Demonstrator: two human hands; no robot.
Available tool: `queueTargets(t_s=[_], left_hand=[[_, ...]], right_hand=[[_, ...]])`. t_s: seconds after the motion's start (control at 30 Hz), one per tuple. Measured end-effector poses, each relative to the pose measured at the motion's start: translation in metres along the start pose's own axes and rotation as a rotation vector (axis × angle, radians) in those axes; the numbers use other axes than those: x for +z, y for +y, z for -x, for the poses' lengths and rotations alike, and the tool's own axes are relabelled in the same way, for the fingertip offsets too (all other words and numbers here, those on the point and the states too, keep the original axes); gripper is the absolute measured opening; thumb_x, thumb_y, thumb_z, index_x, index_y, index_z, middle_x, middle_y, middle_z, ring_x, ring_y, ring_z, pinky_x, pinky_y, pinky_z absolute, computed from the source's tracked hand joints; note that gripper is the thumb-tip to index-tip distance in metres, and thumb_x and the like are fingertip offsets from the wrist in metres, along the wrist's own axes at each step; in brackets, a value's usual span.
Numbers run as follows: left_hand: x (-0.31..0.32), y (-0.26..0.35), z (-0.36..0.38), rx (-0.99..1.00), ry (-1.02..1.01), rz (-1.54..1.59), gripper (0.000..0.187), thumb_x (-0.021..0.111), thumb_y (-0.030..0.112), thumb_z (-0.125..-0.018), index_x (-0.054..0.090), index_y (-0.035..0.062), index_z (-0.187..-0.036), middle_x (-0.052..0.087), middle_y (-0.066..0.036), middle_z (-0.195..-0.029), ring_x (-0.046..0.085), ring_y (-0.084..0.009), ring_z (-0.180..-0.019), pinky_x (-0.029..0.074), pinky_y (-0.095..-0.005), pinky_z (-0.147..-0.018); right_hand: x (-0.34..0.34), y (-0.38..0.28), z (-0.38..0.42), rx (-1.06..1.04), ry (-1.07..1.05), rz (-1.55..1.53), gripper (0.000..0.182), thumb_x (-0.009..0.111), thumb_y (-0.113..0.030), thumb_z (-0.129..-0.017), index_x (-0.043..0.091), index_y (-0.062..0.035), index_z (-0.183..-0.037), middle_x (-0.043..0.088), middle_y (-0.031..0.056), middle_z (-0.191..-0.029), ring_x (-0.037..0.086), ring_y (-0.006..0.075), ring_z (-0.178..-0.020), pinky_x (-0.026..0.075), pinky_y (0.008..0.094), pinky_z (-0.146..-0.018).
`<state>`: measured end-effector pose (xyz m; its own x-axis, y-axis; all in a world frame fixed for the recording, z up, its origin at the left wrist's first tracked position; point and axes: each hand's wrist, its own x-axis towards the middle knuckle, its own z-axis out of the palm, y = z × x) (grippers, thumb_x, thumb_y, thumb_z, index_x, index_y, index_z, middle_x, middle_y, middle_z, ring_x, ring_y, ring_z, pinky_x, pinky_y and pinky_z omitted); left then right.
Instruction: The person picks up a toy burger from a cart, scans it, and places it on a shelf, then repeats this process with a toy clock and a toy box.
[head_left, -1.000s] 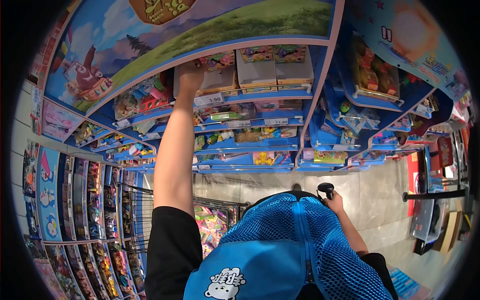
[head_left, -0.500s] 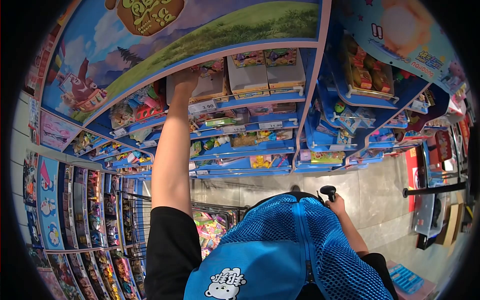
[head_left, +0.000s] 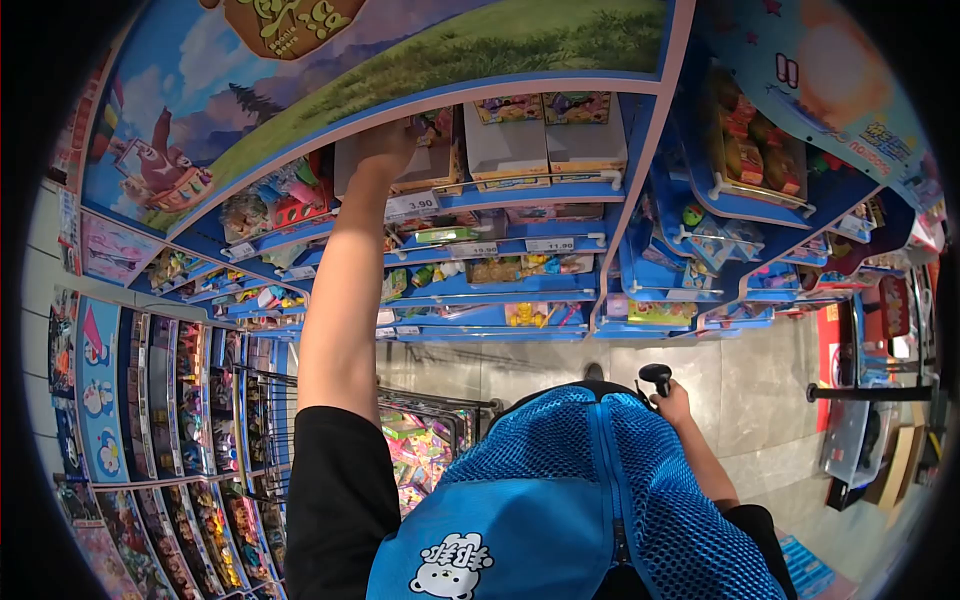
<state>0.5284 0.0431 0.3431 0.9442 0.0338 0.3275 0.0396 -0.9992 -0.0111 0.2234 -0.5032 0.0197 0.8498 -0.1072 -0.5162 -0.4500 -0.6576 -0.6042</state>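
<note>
Largest item: we record a blue shelving unit [head_left: 646, 150] with pale pink frame edges, a landscape panel [head_left: 400, 75] along its top. Below and in front of it we see a blue mesh bag [head_left: 530, 510], its zip running lengthwise and a white bear printed on its plain section. A wire cart [head_left: 440, 403] lies beside the bag, on our left; inside it we note a heap of multicoloured packs [head_left: 420, 450].

On the upper shelf [head_left: 520, 193], under the panel's lower edge, we find open-topped boxes [head_left: 508, 150] side by side along the front edge. Two colourful packets stand at the back of the boxes nearer the shelf's right corner.

Our left hand [head_left: 383, 150] is over the box toward the left. Its fingers are blurred and shadowed; we cannot tell whether they are clenched or grasp anything. Our right hand [head_left: 672, 402] is low, just right of the bag, fingers curled around a black handle [head_left: 655, 375] with a rounded end.

Price label [head_left: 411, 206], reading 3.90: on the shelf's front edge, below the left hand. Colourful packet [head_left: 433, 124]: at the back of that same box, just beside the left fingers.
</note>
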Motion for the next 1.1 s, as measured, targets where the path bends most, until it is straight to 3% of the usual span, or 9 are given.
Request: queueTargets(t_s=[0.1,0.37,0.5,0.6,0.67,0.8,0.87,1.03,1.1], left_hand=[[0.001,0.000,-0.010,0.101,-0.040,-0.030,0.062,0.069,0.035,-0.087,0.047,0.0077,-0.138,0.047,-0.021,-0.142,0.044,-0.0376,-0.132,0.038,-0.0458,-0.110],[0.000,0.007,-0.031,0.203,-0.015,-0.081,0.073,0.079,0.035,-0.077,0.050,0.0108,-0.140,0.046,-0.019,-0.145,0.043,-0.0354,-0.135,0.037,-0.0478,-0.111],[-0.003,0.010,-0.035,0.152,-0.180,-0.066,0.073,0.079,0.034,-0.078,0.050,0.0109,-0.141,0.047,-0.019,-0.144,0.044,-0.0354,-0.134,0.037,-0.0480,-0.112],[0.003,0.005,-0.038,0.128,-0.214,0.015,0.067,0.078,0.031,-0.080,0.052,0.0110,-0.139,0.049,-0.018,-0.142,0.046,-0.0353,-0.132,0.038,-0.0474,-0.111],[-0.001,0.006,-0.037,0.163,-0.248,0.147,0.061,0.076,0.029,-0.082,0.055,0.0104,-0.135,0.052,-0.018,-0.139,0.048,-0.0348,-0.130,0.039,-0.0468,-0.109],[0.001,0.022,-0.018,0.263,0.079,0.263,0.014,0.068,0.000,-0.084,0.068,0.0066,-0.097,0.068,-0.010,-0.101,0.064,-0.0253,-0.102,0.052,-0.0390,-0.088],[0.000,0.028,-0.018,0.199,0.008,0.370,0.017,0.066,-0.002,-0.085,0.068,0.0068,-0.099,0.068,-0.010,-0.102,0.065,-0.0244,-0.102,0.052,-0.0380,-0.087],[-0.003,0.024,-0.030,0.094,-0.190,0.098,0.050,0.075,0.026,-0.083,0.060,0.0082,-0.127,0.059,-0.017,-0.131,0.054,-0.0338,-0.125,0.044,-0.0467,-0.103],[0.004,0.021,-0.032,0.101,-0.173,0.094,0.049,0.074,0.027,-0.084,0.060,0.0083,-0.127,0.059,-0.017,-0.130,0.054,-0.0340,-0.124,0.044,-0.0469,-0.103]], right_hand=[[0.004,0.008,-0.006,-0.061,0.002,-0.030,0.033,0.071,-0.011,-0.074,0.059,0.0045,-0.102,0.068,0.0169,-0.071,0.068,0.0240,-0.053,0.055,0.0362,-0.051],[0.002,0.017,-0.005,-0.020,0.043,-0.066,0.033,0.070,-0.011,-0.074,0.059,0.0042,-0.101,0.067,0.0166,-0.070,0.068,0.0245,-0.052,0.055,0.0373,-0.052],[-0.001,0.018,-0.002,0.000,0.046,-0.029,0.033,0.070,-0.011,-0.074,0.059,0.0040,-0.101,0.067,0.0172,-0.070,0.068,0.0250,-0.053,0.056,0.0379,-0.053],[-0.007,0.009,0.002,0.073,0.032,-0.026,0.034,0.074,-0.017,-0.071,0.061,0.0025,-0.095,0.067,0.0188,-0.080,0.068,0.0301,-0.068,0.055,0.0401,-0.064],[-0.001,0.019,-0.006,0.053,0.020,-0.069,0.033,0.071,-0.013,-0.074,0.059,0.0033,-0.100,0.067,0.0177,-0.073,0.068,0.0264,-0.058,0.055,0.0380,-0.055],[0.003,0.021,-0.016,0.046,-0.006,-0.109,0.032,0.069,-0.010,-0.076,0.058,0.0039,-0.103,0.067,0.0167,-0.070,0.068,0.0237,-0.052,0.054,0.0364,-0.048],[0.003,0.019,-0.022,0.056,-0.026,-0.121,0.032,0.068,-0.009,-0.076,0.058,0.0041,-0.102,0.066,0.0163,-0.069,0.067,0.0232,-0.052,0.054,0.0364,-0.047],[0.006,0.016,-0.035,0.053,-0.080,-0.120,0.033,0.070,-0.011,-0.077,0.055,0.0027,-0.103,0.065,0.0137,-0.071,0.066,0.0215,-0.051,0.052,0.0339,-0.044],[0.006,0.013,-0.037,0.040,-0.083,-0.125,0.032,0.070,-0.011,-0.077,0.055,0.0028,-0.102,0.064,0.0132,-0.070,0.066,0.0216,-0.051,0.052,0.0342,-0.044]])
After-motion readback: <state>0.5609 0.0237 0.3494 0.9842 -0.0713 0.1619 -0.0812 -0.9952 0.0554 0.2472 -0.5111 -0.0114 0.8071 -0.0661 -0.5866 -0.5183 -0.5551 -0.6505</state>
